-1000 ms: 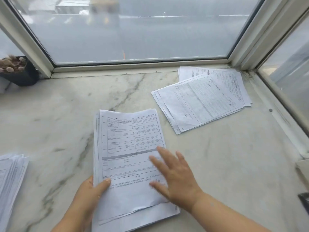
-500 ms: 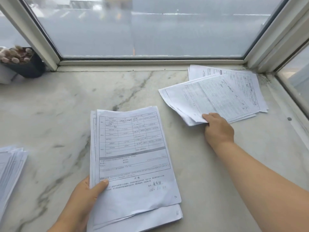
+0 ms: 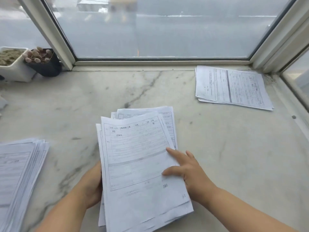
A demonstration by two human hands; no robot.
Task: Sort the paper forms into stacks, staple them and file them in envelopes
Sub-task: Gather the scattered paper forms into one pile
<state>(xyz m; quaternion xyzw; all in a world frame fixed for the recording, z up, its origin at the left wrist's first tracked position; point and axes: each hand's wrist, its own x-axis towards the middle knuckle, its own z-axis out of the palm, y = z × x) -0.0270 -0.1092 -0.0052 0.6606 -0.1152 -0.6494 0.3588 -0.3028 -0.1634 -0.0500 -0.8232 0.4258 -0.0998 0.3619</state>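
The desk [image 3: 217, 156] is pale marble with grey veins, smooth with a soft sheen. The forms [image 3: 138, 158] at lower centre are thin matt white paper, slightly creased, as are the stacks at upper right [image 3: 234, 87] and lower left [image 3: 18, 173]. The window frame [image 3: 55, 36] looks like smooth cream-painted metal; the black pot [image 3: 45, 67] at upper left looks like matt plastic

The top form [image 3: 140, 158] of the stack at the marble sill's near edge bears printed table lines and handwriting, too blurred to read; the forms [image 3: 234, 87] at the far right corner likewise.
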